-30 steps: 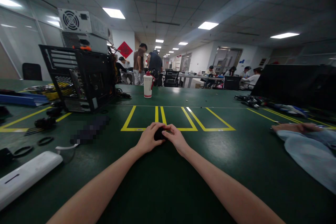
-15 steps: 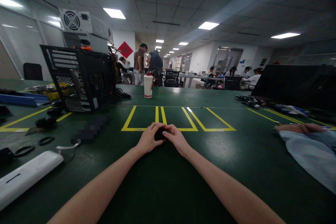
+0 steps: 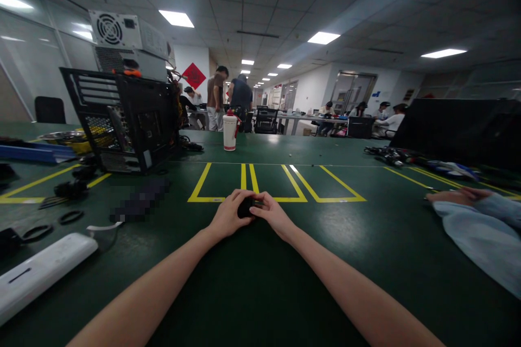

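A small black object (image 3: 245,208), mostly covered by fingers, sits between my two hands; its kind cannot be made out. My left hand (image 3: 228,213) is curled around its left side, thumb below and fingers over the top. From the right, my right hand (image 3: 273,213) pinches at the same object with thumb and fingertips. Both hands are low over the green table (image 3: 252,287), just in front of the yellow tape outlines (image 3: 277,200).
To the left stand a black computer case (image 3: 134,119) with power supplies (image 3: 122,32) on top, a white power bank-like device (image 3: 44,271) and black rings (image 3: 71,217). A white bottle (image 3: 229,133) stands ahead. At right are another person's sleeve (image 3: 476,227) and a dark monitor (image 3: 456,130).
My hands have stayed nearly in place around the black object, with the right thumb shifted slightly left over it. The other person's hand at the right has moved a little.
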`<state>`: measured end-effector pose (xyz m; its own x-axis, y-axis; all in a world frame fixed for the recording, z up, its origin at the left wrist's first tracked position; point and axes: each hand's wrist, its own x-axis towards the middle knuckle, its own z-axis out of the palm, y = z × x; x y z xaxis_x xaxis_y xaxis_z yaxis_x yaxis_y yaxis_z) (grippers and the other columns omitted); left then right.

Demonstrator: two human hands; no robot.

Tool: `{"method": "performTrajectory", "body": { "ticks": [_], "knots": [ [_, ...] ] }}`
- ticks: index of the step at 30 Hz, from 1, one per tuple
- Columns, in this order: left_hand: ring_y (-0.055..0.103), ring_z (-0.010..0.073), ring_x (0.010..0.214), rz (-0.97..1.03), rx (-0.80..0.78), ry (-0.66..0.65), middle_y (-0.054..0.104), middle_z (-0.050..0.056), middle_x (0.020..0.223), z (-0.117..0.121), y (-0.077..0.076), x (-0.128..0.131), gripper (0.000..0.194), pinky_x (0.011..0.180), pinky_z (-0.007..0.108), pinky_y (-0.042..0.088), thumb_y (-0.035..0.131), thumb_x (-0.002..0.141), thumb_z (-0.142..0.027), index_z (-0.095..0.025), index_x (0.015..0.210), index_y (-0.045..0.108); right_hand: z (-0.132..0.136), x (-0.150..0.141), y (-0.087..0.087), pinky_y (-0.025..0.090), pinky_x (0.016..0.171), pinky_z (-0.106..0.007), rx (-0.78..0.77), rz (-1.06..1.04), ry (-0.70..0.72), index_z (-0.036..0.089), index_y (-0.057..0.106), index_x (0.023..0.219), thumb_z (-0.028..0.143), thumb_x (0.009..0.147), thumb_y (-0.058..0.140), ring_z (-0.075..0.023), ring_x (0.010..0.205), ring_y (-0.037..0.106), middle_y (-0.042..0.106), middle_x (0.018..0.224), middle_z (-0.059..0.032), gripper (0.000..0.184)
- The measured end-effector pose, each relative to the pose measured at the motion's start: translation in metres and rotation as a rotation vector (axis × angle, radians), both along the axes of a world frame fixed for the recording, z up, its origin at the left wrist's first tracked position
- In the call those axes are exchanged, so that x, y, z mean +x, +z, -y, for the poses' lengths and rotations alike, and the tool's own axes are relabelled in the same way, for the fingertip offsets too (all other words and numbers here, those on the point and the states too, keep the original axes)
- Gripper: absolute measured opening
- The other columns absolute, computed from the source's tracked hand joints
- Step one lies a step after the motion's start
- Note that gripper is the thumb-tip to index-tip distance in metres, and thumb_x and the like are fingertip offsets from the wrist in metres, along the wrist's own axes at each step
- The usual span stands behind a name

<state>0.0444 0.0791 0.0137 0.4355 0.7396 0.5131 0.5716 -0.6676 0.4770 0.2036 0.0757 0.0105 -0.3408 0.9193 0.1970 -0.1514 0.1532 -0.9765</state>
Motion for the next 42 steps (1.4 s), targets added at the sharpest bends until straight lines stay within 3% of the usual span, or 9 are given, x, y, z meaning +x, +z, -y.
{"method": "performTrajectory", "body": {
  "ticks": [3,7,15,19,23,31,38,42],
  "knots": [
    [0.048,0.0205,0.099,-0.004,-0.002,0.011,0.043,0.001,0.111,0.0,0.0,0.0,0.052,0.084,0.037,0.042,0.062,0.065,-0.022,-0.029,0.112,0.04,0.0,-0.001,0.0,0.041,0.085,-0.035,0.033,0.025,-0.056,0.021,0.05,0.087,0.024,0.066,0.06,-0.0161,0.094,0.053,0.055,0.1,-0.0016,0.023],
    [0.048,0.0203,0.1,-0.003,0.005,0.009,0.044,0.001,0.111,0.0,0.001,0.001,0.051,0.087,0.036,0.04,0.061,0.066,-0.022,-0.029,0.112,0.04,-0.003,-0.003,-0.003,0.037,0.089,-0.034,0.026,0.042,-0.109,0.021,0.051,0.095,0.022,0.066,0.06,-0.0161,0.099,0.05,0.055,0.102,-0.0024,0.031],
    [0.048,0.0211,0.099,0.015,0.001,0.003,0.044,0.002,0.11,-0.001,0.0,0.001,0.051,0.087,0.038,0.04,0.062,0.065,-0.02,-0.028,0.111,0.042,-0.008,-0.001,-0.007,0.039,0.085,-0.035,0.026,0.011,-0.056,0.021,0.052,0.087,0.023,0.059,0.066,-0.0156,0.092,0.053,0.055,0.095,-0.0001,0.031],
    [0.048,0.0211,0.099,0.013,0.001,0.004,0.044,0.001,0.11,0.0,0.0,0.001,0.053,0.085,0.038,0.041,0.063,0.064,-0.021,-0.029,0.112,0.041,-0.005,0.0,-0.006,0.039,0.085,-0.035,0.057,0.069,-0.096,0.021,0.052,0.085,0.028,0.065,0.061,-0.0156,0.094,0.052,0.054,0.097,-0.0006,0.023],
    [0.049,0.0207,0.098,0.004,0.009,0.0,0.044,0.001,0.109,-0.001,-0.001,0.0,0.053,0.084,0.038,0.042,0.062,0.065,-0.021,-0.029,0.112,0.041,-0.005,-0.001,-0.004,0.038,0.087,-0.037,0.017,0.092,-0.122,0.022,0.051,0.094,0.026,0.067,0.06,-0.0168,0.098,0.05,0.054,0.1,-0.002,0.029],
    [0.048,0.0208,0.098,-0.006,0.007,0.003,0.044,0.002,0.109,-0.002,-0.001,0.001,0.053,0.083,0.037,0.042,0.061,0.065,-0.02,-0.029,0.112,0.04,-0.001,0.0,0.001,0.04,0.085,-0.036,-0.025,-0.01,-0.007,0.021,0.051,0.086,0.019,0.061,0.065,-0.0168,0.095,0.052,0.053,0.098,-0.0009,0.029],
    [0.048,0.021,0.098,-0.01,-0.005,0.001,0.044,0.001,0.11,0.0,0.001,0.001,0.052,0.085,0.039,0.042,0.061,0.066,-0.022,-0.03,0.112,0.04,-0.01,0.001,-0.012,0.037,0.088,-0.037,0.048,0.047,-0.098,0.022,0.052,0.092,0.026,0.066,0.06,-0.0164,0.097,0.05,0.055,0.101,-0.0017,0.028],
    [0.048,0.0206,0.098,-0.006,0.013,0.002,0.044,0.001,0.109,0.0,0.001,0.002,0.052,0.085,0.038,0.042,0.062,0.065,-0.022,-0.029,0.112,0.04,-0.016,0.0,-0.016,0.035,0.09,-0.036,0.043,0.055,-0.078,0.021,0.054,0.094,0.024,0.065,0.061,-0.0162,0.096,0.051,0.056,0.096,-0.0023,0.03]
  ]
}}
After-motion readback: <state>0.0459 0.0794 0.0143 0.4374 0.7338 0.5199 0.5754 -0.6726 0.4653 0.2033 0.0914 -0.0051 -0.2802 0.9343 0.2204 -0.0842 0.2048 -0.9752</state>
